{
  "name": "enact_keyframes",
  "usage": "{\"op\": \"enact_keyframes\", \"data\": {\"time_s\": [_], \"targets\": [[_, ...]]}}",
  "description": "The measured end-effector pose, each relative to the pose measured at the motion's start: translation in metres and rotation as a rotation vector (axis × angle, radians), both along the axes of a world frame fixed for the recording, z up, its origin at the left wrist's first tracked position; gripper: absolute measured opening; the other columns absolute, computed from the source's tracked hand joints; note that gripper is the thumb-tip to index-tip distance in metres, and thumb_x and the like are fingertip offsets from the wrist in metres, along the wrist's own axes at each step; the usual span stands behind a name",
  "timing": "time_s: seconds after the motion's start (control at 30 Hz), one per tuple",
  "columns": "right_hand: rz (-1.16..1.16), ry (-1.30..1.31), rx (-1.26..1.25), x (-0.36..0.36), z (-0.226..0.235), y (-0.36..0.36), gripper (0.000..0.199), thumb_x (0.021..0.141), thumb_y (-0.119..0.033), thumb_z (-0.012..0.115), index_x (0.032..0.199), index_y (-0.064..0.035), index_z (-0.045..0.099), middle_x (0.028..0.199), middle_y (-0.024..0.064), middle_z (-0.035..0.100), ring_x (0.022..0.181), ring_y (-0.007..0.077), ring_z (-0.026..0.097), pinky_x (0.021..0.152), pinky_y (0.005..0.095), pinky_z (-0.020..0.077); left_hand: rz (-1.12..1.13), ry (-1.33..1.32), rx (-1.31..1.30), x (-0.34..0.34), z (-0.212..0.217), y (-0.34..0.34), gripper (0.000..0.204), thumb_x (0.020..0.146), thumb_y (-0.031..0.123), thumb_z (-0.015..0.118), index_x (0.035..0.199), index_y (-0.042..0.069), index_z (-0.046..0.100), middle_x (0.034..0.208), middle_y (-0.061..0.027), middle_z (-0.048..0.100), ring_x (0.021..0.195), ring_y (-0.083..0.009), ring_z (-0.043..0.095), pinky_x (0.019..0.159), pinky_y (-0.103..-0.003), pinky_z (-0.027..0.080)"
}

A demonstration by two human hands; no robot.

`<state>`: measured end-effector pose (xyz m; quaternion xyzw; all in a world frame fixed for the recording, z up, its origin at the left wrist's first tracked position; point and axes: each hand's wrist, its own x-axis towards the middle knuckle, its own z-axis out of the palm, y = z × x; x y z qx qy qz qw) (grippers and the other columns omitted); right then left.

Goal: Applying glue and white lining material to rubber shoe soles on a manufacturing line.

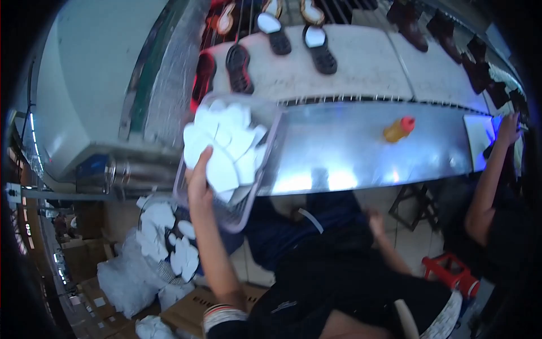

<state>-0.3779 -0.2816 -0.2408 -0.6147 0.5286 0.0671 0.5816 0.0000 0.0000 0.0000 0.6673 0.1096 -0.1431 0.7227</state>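
Note:
A purple plastic basket [273, 141] heaped with flat white pads [223, 127] stands at the left end of the metal bench. My left hand [199, 178] reaches into its near left side, thumb pressed over a white pad [223, 172], fingers hidden beneath. My right hand [375, 222] hangs low beside my lap, below the bench edge. It is small and blurred, so its fingers cannot be made out. Black shoe soles [240, 68] lie on the pale conveyor beyond; two of them, farther right, carry white pads [315, 37] on one end.
A yellow bottle with a red cap [400, 130] stands on the metal bench [339, 152]. At right, a co-worker's arm [488, 186] reaches toward the dark shoes. A red stool [451, 274] stands at lower right. Plastic bags [132, 282] and more white pieces lie at lower left.

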Motion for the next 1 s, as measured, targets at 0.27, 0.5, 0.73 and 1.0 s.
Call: {"op": "enact_keyframes", "data": {"time_s": [0.27,0.5,0.73,1.0], "targets": [[0.030,-0.280,-0.074,-0.042,-0.010,-0.004,0.026,0.090,-0.025,0.048,0.091,-0.0018,0.060,0.078,0.0106,0.061,0.069,0.0177,0.056,0.067,0.0319,0.0462,0.229,-0.103,0.621,-0.009,-0.007,0.009,0.059,0.077,0.017,0.071,0.123,-0.009,0.044,0.130,-0.0167,0.044,0.114,-0.0260,0.047,0.095,-0.033,0.038],[0.101,-0.329,-0.047,0.009,-0.041,-0.046,0.025,0.090,-0.025,0.049,0.092,-0.0019,0.060,0.079,0.0111,0.061,0.070,0.0188,0.057,0.067,0.0325,0.0464,-0.027,-0.531,0.630,0.023,0.065,-0.088,0.044,0.087,0.025,0.058,0.122,-0.002,0.050,0.123,-0.0193,0.051,0.114,-0.0263,0.049,0.098,-0.035,0.034],[0.114,-0.420,-0.065,0.029,-0.044,-0.045,0.025,0.089,-0.025,0.050,0.094,-0.0020,0.060,0.080,0.0117,0.061,0.071,0.0200,0.057,0.067,0.0331,0.0465,-0.825,-0.528,1.416,0.200,-0.022,-0.177,0.087,0.065,0.049,0.069,0.134,0.007,0.038,0.133,-0.0247,0.039,0.118,-0.0370,0.045,0.099,-0.037,0.035],[0.051,-0.520,-0.136,0.029,-0.042,-0.022,0.025,0.088,-0.024,0.050,0.096,-0.0022,0.060,0.081,0.0123,0.062,0.073,0.0214,0.058,0.067,0.0338,0.0467,-0.635,-0.379,0.874,0.235,-0.054,-0.181,0.099,0.059,0.022,0.070,0.142,0.004,0.019,0.118,-0.0226,0.053,0.100,-0.0302,0.056,0.087,-0.036,0.044]]}}
